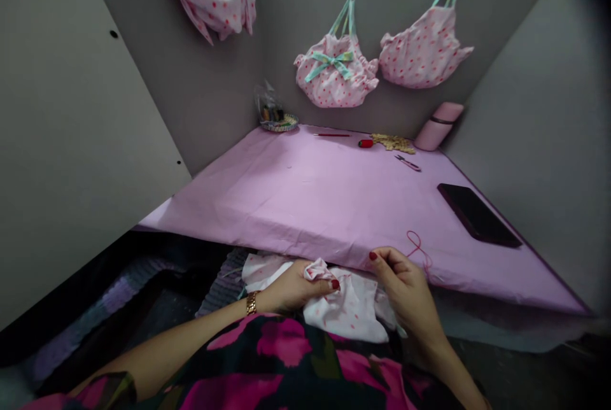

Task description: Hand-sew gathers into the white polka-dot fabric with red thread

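My left hand (pixel 300 285) is closed on a bunched fold of white cloth with pink dots (pixel 351 311), which lies in my lap just below the table's front edge. My right hand (pixel 403 286) is closed in a pinch beside it, fingertips together at the table edge. A red thread (pixel 416 246) runs from that pinch up onto the pink table cover (pixel 310 193). Whether a needle is in the fingers is too small to tell.
Small scissors (pixel 407 163), a red tool (pixel 365 143), a red pencil (pixel 331 135), a tan lace piece (pixel 394 142), a pink bottle (pixel 438 126) and a small dish (pixel 279 121) sit at the back. A dark phone (pixel 477 214) lies right. Three dotted bags (pixel 335 72) hang on the wall.
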Tool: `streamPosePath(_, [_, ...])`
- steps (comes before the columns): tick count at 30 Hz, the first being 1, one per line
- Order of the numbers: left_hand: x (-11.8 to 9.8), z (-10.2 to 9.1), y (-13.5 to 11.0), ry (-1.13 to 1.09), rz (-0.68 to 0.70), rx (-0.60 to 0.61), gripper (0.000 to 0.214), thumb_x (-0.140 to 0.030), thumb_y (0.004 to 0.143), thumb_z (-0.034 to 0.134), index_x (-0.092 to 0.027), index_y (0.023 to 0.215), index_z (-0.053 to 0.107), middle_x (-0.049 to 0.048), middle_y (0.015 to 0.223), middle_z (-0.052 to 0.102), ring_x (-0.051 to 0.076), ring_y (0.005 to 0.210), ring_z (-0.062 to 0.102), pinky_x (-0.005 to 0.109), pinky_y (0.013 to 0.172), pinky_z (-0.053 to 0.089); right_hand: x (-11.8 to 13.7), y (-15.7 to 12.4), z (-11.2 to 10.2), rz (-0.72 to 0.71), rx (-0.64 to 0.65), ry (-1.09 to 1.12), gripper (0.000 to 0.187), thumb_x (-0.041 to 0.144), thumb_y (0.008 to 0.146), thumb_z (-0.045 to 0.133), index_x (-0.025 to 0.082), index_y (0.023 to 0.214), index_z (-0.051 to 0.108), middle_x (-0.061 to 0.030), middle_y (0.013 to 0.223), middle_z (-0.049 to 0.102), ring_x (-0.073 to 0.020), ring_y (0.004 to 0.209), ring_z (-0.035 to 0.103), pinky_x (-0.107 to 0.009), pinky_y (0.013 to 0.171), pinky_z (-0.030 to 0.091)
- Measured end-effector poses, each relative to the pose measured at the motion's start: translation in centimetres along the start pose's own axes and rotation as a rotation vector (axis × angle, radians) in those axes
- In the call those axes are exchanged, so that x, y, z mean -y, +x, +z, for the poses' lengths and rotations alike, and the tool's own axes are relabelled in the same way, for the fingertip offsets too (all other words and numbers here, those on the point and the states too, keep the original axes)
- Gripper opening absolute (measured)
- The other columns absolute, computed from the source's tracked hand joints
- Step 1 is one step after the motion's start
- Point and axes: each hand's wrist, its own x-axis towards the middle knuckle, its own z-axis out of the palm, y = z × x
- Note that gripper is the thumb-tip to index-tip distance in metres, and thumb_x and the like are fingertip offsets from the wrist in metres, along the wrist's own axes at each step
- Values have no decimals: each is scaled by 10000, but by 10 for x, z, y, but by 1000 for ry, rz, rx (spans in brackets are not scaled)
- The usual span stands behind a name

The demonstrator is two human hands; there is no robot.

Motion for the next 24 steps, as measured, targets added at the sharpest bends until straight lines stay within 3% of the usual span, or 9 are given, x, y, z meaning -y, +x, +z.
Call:
streamPosePath(6, [1,-1,1,1,-9,6,244,-325,668,646,-151,592,492,-67,551,428,75,533,368,218,553,286,-5,4,-3,-54,-80,-151,204,358,832,488,179,737,517,27,631,458,-118,572,425,-210,534,346])
streamPosePath(11, [3,0,1,-57,-9,-5,292,-357,655,664,-147,586,474,-68,545,415,75,536,360,218,544,280,3,-8,5,-88,-129,-257,213,371,810,516,163,795,557,-15,687,544,-141,607,492,-224,555,385])
streamPosePath(17, [1,-1,0,-55,26,-9,269,-353,651,665,-134,635,510,-51,585,437,76,549,365,212,543,284,16,-29,25,-160,281,-351,214,348,802,519,167,746,620,12,552,534,-122,502,466,-211,481,344])
streamPosePath(24, [4,-1,1,-29,24,-90,275,-352,676,639,-146,610,470,-57,576,413,65,525,338,203,516,277,10,-33,25,-188,225,-353,278,339,842,454,166,684,604,1,600,584,-135,562,526,-222,534,364])
